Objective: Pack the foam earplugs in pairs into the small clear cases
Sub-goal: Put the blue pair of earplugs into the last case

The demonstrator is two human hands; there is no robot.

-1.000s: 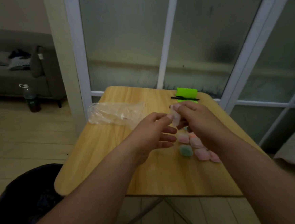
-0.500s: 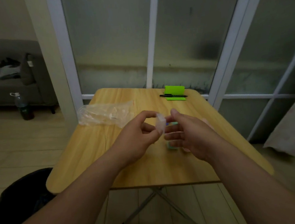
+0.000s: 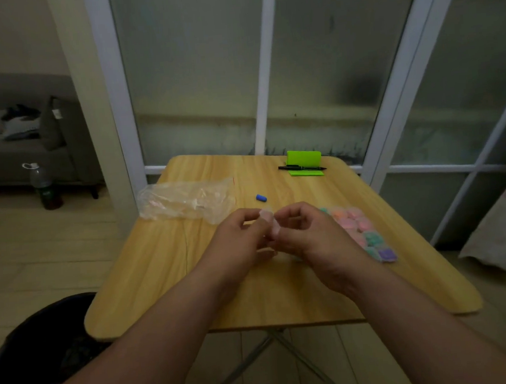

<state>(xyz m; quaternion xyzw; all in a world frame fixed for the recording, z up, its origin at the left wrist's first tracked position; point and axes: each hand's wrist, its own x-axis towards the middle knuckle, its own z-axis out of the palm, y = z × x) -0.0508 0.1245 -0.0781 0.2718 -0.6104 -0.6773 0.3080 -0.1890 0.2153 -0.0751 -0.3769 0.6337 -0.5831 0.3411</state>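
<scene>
Small clear case (image 3: 271, 225): held above the surface (image 3: 167, 274) between both grips, standing roughly upright, long axis running top to bottom with a slight lean. Left grip (image 3: 240, 241): thumb and fingers clamped on the case's left side. Right grip (image 3: 306, 233): fingers curled, clamped on its right side. The case appears as a pale, translucent sliver. Fingers on both sides cover most of its outline, and dim light blurs the rest. Whether it is open or closed, and whether anything sits inside, cannot be determined. Blue earplug (image 3: 261, 197): lying loose on the surface just beyond the two grips, long axis roughly left to right. Its tapered end cannot be made out. Filled cases (image 3: 361, 231): a cluster just right of the right grip, contents showing pink, orange, green and purple. The near-left part is hidden behind the right wrist, and individual earplugs are too blurred to count. Clear plastic bag (image 3: 186, 201): crumpled, lying beyond and left of the left grip. Its contents are indistinct.
</scene>
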